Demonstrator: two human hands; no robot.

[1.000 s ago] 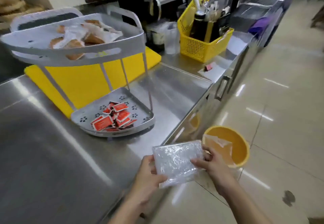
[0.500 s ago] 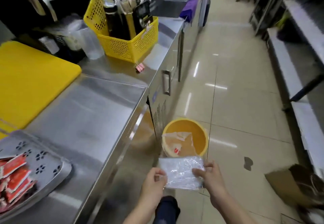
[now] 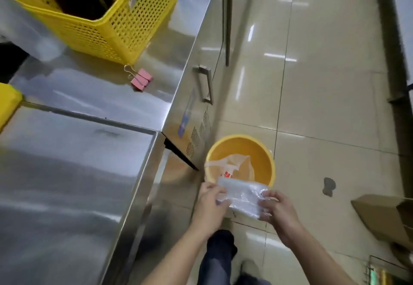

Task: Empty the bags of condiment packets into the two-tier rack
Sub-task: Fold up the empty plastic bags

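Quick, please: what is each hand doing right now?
Left hand: closed on the clear plastic bag.
Right hand: closed on the same bag.

The desk (image 3: 73, 173) is brushed stainless steel, smooth and softly reflective. On it, far from the bucket (image 3: 263, 150), stands a basket (image 3: 125, 23) of perforated yellow plastic, with a pink binder clip (image 3: 141, 80) of painted metal and wire beside it. The bucket is smooth orange-yellow plastic holding thin translucent film. Just beside the bucket, both hands pinch a bag (image 3: 242, 197) of clear, crinkled, glossy plastic. The floor (image 3: 324, 106) around the bucket is glossy pale tile. Right of the bucket lies matt brown cardboard (image 3: 380, 215).
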